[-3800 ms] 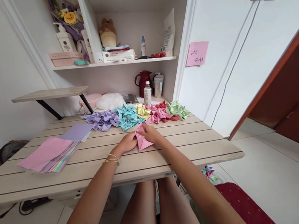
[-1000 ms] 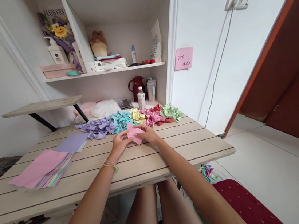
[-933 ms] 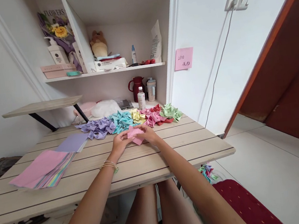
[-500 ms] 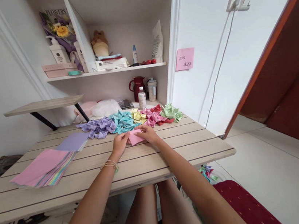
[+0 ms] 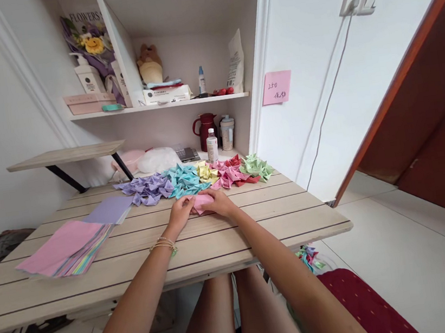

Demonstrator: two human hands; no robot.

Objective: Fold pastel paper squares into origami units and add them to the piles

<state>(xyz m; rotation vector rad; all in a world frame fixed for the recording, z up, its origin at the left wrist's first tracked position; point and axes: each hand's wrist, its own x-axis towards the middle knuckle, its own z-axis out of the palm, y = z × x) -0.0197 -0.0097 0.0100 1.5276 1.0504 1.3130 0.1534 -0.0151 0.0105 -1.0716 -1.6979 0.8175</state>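
A small folded piece of pink origami paper (image 5: 201, 203) is held between my hands just above the table's middle. My left hand (image 5: 181, 213) pinches its left edge, with the thumb and fingers together. On the right side, my right hand (image 5: 220, 204) grips it, and its fingers hide part of the paper. Right behind my hands lies a row of folded paper pieces grouped by colour: purple (image 5: 147, 189), blue (image 5: 185, 179), yellow (image 5: 206, 173), pink (image 5: 228, 175) and green (image 5: 258, 168), with some red ones among them.
A stack of coloured paper sheets (image 5: 63, 247) and purple sheets (image 5: 109, 210) lie on the left of the slatted table (image 5: 145, 264). A raised wooden stand (image 5: 65, 155) is behind them. At the back stand a bottle (image 5: 212, 147), a red jug (image 5: 204, 130) and a tumbler (image 5: 227, 133).
The pink paper has gone from a pointed, spread shape to a small, flat folded strip. Both hands stay on it in nearly the same place. The camera view has shifted since the oldest frame.
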